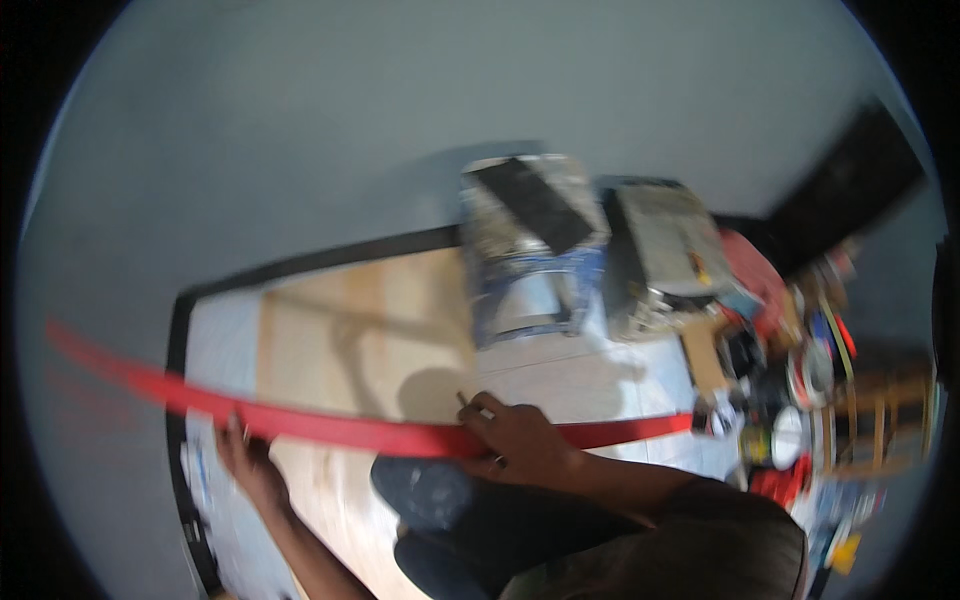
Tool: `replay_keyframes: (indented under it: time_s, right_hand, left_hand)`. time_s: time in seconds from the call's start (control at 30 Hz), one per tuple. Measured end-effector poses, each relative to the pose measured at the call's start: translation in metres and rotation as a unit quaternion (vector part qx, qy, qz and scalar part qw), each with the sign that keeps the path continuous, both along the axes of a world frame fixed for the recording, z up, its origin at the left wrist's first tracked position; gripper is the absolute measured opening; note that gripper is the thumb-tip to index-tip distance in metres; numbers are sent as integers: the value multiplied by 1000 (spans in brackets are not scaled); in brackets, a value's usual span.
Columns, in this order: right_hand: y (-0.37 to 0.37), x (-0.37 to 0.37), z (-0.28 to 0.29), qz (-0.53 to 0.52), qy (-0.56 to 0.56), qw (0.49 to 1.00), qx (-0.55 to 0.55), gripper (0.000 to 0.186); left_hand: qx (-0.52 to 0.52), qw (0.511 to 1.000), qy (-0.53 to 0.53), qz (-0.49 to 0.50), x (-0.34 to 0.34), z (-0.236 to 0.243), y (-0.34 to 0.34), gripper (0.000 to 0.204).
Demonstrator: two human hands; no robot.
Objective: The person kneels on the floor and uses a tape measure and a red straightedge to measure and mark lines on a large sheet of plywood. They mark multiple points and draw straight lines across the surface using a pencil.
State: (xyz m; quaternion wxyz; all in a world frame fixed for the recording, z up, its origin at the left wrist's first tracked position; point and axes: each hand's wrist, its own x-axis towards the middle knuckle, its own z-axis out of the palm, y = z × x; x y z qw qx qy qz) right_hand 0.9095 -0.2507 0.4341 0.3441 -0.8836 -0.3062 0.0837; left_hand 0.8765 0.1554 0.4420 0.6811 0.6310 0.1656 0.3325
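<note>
On the floor: one pale plywood sheet (350,340) lies flat, with one long red straightedge (330,428) across its near part, running from the far left to the right.
Hands: two, both the person's own.
Left hand: the left hand (248,462) rests at the straightedge's lower edge on the left side, fingers laid flat against it (motion blur hides whether they curl under it).
Right hand: the right hand (515,440) presses on the straightedge near its middle, fingers bunched together and pinching one thin pencil-like stick (474,406) whose tip meets the wood just above the red edge.
Knee: one dark-trousered knee (430,495) sits just below the straightedge, between the two arms.
Stool: one blue step stool (530,270) stands at the sheet's far right corner, one dark flat panel (532,203) on top.
Box: one grey box-like case (665,245) just right of the stool.
Clutter: a heap of small tools and containers (800,390) along the right, too blurred to count.
Edges: a black skirting strip (320,257) borders the sheet's far and left sides.
Open room: bare wood lies between straightedge and skirting; the right side is crowded.
</note>
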Motion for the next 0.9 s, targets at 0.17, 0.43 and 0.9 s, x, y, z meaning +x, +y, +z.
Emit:
replay_keyframes:
  time_s: [0.17,0.43,0.9]
  right_hand:
    - [26,-5,-15,51,-20,982,179,40]
    - [54,-29,36,157,15,954,255,31]
    - [20,-113,-16,310,-26,944,107,31]
  left_hand:
    - [-14,998,5,-57,-45,58,-45,71]
    - [-187,963,152,120,-254,-41,-99,59]
    - [-371,728,257,515,-559,-339,-123,51]
